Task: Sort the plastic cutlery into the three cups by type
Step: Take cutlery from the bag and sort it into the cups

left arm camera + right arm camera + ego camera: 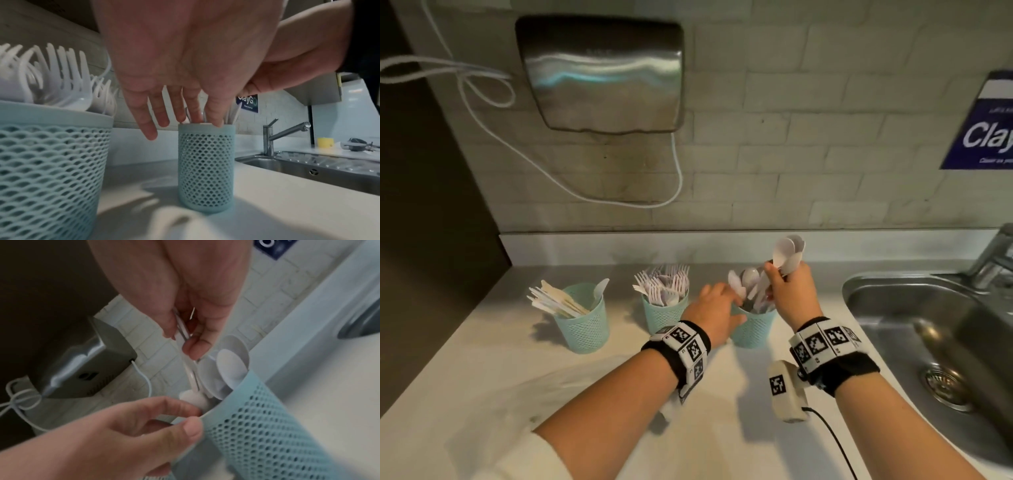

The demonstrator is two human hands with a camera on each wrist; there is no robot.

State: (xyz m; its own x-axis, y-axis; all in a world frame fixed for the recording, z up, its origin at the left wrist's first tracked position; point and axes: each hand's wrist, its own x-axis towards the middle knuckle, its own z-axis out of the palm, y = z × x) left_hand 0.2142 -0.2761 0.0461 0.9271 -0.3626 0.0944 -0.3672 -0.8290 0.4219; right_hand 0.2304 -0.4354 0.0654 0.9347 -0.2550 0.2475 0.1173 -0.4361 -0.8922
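1. The pale countertop [482, 359] fills the lower left of the head view, with open surface in front of the cups; its left edge drops off at the lower left, and along the top it ends at a low ledge under the tiled wall.
2. A steel sink [914, 329] bounds the counter at right, the faucet [993, 257] at its far edge.
3. A steel wall-mounted dryer [602, 73] hangs at upper left, clear above the cups.
4. Three teal mesh cups stand in a row mid-frame: the knife cup [582, 325] at left, well apart from the others; the fork cup [664, 315] in the centre; the spoon cup [753, 329] just beside it, near the sink's rim.
5. The left hand [717, 310] sits between the fork and spoon cups, fingers reaching over the spoon cup's rim among the spoons, thumb against its outside wall; it looks like a loose grip on the rim.
6. The right hand [791, 291] is closed around a bundle of white spoons [787, 253], bowls up, directly above the spoon cup.
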